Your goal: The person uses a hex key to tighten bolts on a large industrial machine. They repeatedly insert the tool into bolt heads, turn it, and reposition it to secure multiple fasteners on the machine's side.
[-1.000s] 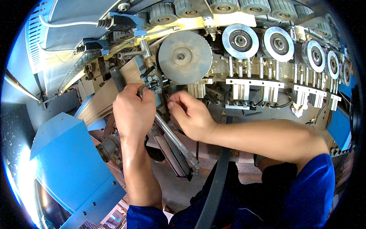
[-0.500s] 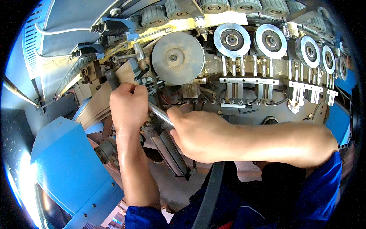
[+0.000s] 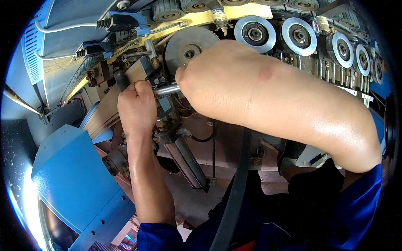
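A bright round steel bar [image 3: 167,90], which looks like a wrench handle, runs between my two hands over the machine. My left hand [image 3: 137,102] is closed in a fist around its left end, hiding how that end is shaped. Just beyond that fist a dark cylindrical piece [image 3: 121,79] sticks up; whether it joins the bar cannot be seen. My right hand [image 3: 209,75] wraps the bar's right end, fingers mostly hidden behind its back. It covers the lower right part of a large grey disc [image 3: 175,48]. A wooden board [image 3: 102,111] slants beside my left hand.
Several shiny-rimmed wheels [image 3: 254,34] line the far right, below ribbed black rollers [image 3: 167,11]. At left stands a blue housing [image 3: 75,175]. A square metal column [image 3: 184,161] slopes below my hands. Cabled black connectors [image 3: 93,49] sit at upper left.
My right hand has swung the bar's right end upward and away, from below the grey disc to in front of it. The left hand stays nearly in place; the view shifted slightly.
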Demonstrator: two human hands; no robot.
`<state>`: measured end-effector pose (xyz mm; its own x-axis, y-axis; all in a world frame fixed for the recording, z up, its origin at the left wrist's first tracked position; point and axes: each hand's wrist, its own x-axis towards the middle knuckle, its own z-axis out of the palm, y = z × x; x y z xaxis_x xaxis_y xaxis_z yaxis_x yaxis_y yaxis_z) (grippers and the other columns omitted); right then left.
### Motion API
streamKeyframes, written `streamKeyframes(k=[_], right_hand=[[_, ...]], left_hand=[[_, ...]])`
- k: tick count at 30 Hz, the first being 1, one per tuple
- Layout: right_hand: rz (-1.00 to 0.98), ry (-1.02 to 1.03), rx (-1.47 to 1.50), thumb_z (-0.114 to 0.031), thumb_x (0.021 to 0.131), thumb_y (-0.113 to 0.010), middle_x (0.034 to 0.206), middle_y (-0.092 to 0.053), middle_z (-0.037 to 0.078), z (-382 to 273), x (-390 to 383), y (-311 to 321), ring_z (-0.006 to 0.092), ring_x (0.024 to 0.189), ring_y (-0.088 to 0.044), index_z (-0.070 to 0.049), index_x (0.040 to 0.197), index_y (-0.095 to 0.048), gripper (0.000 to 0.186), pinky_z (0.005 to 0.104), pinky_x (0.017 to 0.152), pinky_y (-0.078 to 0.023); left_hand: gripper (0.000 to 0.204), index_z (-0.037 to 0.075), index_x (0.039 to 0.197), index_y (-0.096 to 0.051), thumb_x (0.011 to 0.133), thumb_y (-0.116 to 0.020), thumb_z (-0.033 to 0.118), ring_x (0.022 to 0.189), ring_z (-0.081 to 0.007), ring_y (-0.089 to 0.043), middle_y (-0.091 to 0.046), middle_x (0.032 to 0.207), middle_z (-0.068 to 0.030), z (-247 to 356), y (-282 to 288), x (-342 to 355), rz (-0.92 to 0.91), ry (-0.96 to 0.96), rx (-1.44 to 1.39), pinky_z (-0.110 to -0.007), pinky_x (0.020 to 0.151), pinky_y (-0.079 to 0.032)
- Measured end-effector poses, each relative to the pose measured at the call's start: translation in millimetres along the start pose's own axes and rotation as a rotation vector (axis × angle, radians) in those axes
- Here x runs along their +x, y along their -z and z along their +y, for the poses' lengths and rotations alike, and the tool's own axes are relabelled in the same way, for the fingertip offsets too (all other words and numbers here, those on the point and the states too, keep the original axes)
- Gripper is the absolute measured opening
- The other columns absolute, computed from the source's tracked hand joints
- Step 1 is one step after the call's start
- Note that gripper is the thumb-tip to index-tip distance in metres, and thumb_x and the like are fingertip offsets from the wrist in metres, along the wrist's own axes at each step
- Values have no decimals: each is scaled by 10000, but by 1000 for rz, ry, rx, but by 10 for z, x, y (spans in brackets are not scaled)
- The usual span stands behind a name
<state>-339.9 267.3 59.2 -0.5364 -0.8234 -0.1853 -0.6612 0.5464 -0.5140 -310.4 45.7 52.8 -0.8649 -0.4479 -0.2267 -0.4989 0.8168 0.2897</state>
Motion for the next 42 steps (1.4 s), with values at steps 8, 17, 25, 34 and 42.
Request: streamKeyframes(k=[8, 17, 25, 34, 42], right_hand=[[-12, -191, 615, -165, 1024, -516, 775, -696, 214, -506, -272, -620, 382, 682, -724, 68, 1098, -523, 244, 493, 581, -573], [259, -273, 983, -200, 1019, -575, 709, -661, 241, -936, -164, -1075, 442, 618, -673, 35, 1050, -469, 260, 533, 548, -526], [-60, 48, 735, -380, 1027, -581, 648, -644, 163, -340, -969, -1207, 433, 573, -655, -127, 1103, -485, 282, 570, 509, -511], [5, 30, 287, -331, 888, -746, 642, -617, 100, 584, -2441, -2457, 347, 597, -652, -110, 812, -575, 290, 465, 534, -508], [-102, -222, 462, -314, 929, -696, 776, -681, 171, 232, -2991, -3100, 424, 690, -673, -50, 929, -622, 275, 516, 612, -535]], left_hand=[[332, -73, 885, -673, 952, -538, 223, 775, -512, -656, -652, 783, -319, -28, -25, -97, 76, -237, 124, -490, 721, -534], [343, -36, 907, -723, 1000, -654, 287, 664, -179, -616, -685, 732, -101, -45, 129, -129, -66, -26, -91, -328, 643, -494], [317, -13, 1077, -769, 886, -836, 231, 842, -124, -669, -757, 954, -79, -237, 108, -151, 75, -113, -127, -271, 773, -530], [280, 35, 1057, -760, 836, -818, 196, 849, -339, -686, -700, 963, -140, -168, -139, -125, 240, -346, 65, -425, 765, -553], [295, 4, 1017, -717, 846, -824, 220, 882, -338, -673, -683, 972, -142, -62, -58, -222, 372, -448, 165, -445, 762, -534]])
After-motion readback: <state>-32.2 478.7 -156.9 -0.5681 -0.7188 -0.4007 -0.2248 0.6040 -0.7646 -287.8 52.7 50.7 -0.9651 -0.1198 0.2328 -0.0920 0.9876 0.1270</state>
